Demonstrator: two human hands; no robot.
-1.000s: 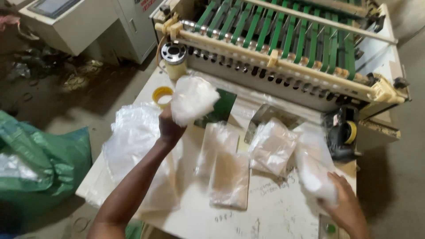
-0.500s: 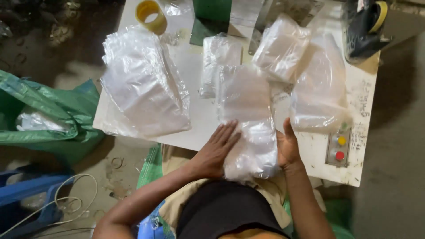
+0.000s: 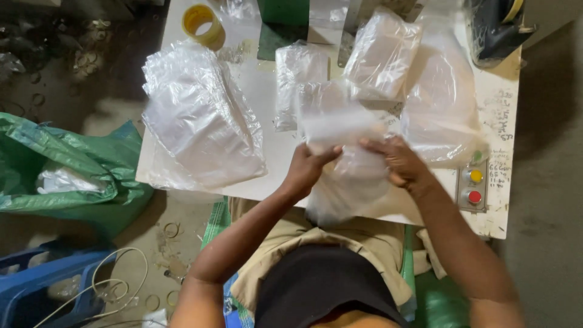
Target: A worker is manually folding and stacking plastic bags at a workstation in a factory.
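Head view: looks down on a white table (image 3: 273, 176) strewn with clear plastic bags.
Held thing: a bundle of clear bags (image 3: 349, 161), lifted just above the near edge of the table, its lower end hanging past the edge toward the person's lap.
Left hand (image 3: 306, 170): fingers closed on the bundle's left side.
Right hand (image 3: 401, 161): fingers pinching the bundle's right side, thumb on top.
Around it: a large stack of bags (image 3: 200, 121) to the left; smaller packs (image 3: 297, 79) and (image 3: 382, 51) farther off; a loose sheet (image 3: 443, 109) to the right.
Farther out: a tape roll (image 3: 203, 21) at the far left corner, a button box (image 3: 473, 185) at the near right, a green sack (image 3: 67, 164) on the floor to the left.
Risk: the slick film looks likely to slide apart and fan out if the pinch loosens, or spill off the near edge.
Change: half a second ago the bundle lay flat under both palms; now it is raised and gripped by its sides.
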